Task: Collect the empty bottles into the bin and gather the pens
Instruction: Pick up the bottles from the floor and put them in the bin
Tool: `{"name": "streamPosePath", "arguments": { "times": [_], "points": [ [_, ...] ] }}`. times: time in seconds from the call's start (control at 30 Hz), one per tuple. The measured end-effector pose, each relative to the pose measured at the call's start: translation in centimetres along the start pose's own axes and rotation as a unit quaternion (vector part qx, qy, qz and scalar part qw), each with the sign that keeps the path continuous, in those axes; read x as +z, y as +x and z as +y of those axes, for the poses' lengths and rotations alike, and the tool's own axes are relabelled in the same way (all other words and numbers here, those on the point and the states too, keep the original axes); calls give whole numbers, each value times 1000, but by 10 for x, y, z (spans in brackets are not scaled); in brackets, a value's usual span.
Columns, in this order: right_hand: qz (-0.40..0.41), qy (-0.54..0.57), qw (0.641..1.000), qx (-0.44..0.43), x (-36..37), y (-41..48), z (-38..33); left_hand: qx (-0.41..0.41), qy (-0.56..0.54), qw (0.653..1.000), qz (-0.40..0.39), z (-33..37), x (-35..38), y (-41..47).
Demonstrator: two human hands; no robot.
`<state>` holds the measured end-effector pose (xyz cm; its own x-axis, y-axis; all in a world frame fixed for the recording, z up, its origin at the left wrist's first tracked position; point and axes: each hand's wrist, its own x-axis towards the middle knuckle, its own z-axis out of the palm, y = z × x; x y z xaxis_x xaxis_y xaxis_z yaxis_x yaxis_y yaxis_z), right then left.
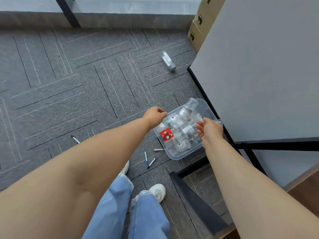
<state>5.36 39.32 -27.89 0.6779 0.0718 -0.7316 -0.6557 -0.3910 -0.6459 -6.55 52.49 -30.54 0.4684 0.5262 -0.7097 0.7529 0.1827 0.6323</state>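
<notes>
grey patterned carpet [69,83], a grey table [259,75] on black legs, stacked cardboard boxes [198,28] behind it.

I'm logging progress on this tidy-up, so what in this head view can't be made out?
All in the head view:
Bottles in the bin: clear, overlapping, blurred; uncountable.
Left hand: fingers curl away from camera, so its grip is hidden.
Right hand: covers the bin's right rim; whether it holds anything is unclear.
Black pen: one end behind the left forearm.
Floor bottle: label too small.

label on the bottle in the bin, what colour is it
Red label with white print, best in the head view.
</notes>
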Motion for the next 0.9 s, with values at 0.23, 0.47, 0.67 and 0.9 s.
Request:
{"name": "streamPosePath", "arguments": {
  "times": [0.23,0.47,0.67,0.9],
  "points": [
    [-61,-46,997,23,92,-22,0,17,-86,996,13,-7,-79,3],
    [-141,-120,982,23,212,-34,1,22,-136,988,64,-32,-194,31],
    [-148,-164,975,3,298,-24,-6,26,-158,982,100,-48,-268,73],
    [-131,-184,973,-41,371,58,-27,39,-162,979,116,-44,-294,174]
  ]
}}
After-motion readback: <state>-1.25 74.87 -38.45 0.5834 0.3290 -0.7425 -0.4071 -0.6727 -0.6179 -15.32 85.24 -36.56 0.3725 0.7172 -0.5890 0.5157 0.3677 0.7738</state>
